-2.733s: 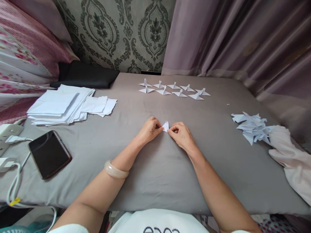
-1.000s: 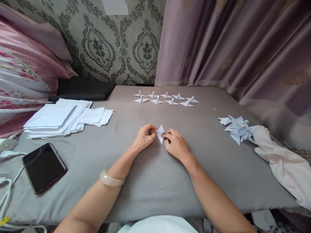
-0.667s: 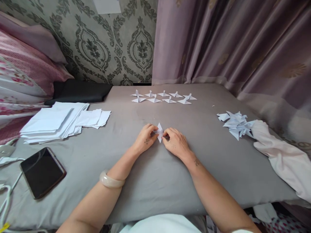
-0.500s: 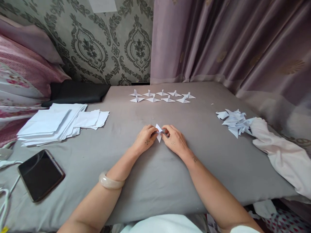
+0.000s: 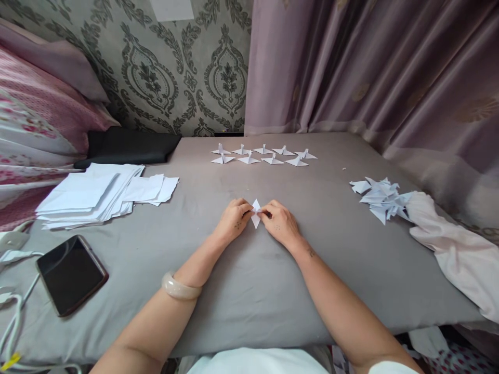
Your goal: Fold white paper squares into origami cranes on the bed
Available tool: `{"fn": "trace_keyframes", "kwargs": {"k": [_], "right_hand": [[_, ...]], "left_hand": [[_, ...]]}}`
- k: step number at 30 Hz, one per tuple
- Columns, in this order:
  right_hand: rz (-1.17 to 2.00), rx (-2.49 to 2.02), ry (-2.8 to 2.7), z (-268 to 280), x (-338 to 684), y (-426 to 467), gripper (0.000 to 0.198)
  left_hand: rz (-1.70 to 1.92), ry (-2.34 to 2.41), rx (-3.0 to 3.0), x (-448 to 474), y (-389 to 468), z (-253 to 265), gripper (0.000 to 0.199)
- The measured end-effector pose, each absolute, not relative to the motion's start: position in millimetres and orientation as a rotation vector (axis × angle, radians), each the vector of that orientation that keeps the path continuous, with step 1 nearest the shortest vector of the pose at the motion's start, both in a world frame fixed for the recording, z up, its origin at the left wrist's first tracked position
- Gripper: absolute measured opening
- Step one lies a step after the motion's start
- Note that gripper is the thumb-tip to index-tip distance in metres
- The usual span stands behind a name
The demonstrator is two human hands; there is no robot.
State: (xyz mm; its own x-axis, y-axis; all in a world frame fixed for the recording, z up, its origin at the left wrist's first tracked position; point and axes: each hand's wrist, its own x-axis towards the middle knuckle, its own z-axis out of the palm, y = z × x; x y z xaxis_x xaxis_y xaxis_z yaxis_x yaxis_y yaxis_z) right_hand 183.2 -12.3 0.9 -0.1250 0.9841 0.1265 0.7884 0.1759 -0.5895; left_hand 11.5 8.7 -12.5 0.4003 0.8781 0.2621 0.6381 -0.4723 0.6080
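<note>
A small folded white paper crane (image 5: 255,220) is held between my two hands near the middle of the table, its two pointed wings reaching toward and away from me. My left hand (image 5: 235,220) pinches it from the left with thumb and forefinger. From the right, my right hand (image 5: 281,222) pinches the opposite side the same way. The fingertips hide the crane's ends. Farther back, several finished paper cranes (image 5: 248,160) stand in two rows.
A stack of white paper sheets (image 5: 76,192) and smaller squares (image 5: 166,191) lie at left, near a black phone (image 5: 72,276) and white cables (image 5: 17,319). At right, a heap of folded paper pieces (image 5: 384,197) sits beside a pale cloth (image 5: 448,249). A black case (image 5: 132,148) lies far left.
The view has shifted slightly, so the scene sits a little to the right. My fingers have closed in tighter on the crane, which now looks flatter and more spread.
</note>
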Motion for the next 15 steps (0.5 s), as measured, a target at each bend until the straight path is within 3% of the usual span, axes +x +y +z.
{"fn": "trace_keyframes", "kwargs": {"k": [15], "right_hand": [[0.540, -1.633, -2.045, 0.8, 184.1, -10.3, 0.011]], "left_hand": [[0.753, 1.228, 2.258, 10.7, 11.3, -9.7, 0.020]]}}
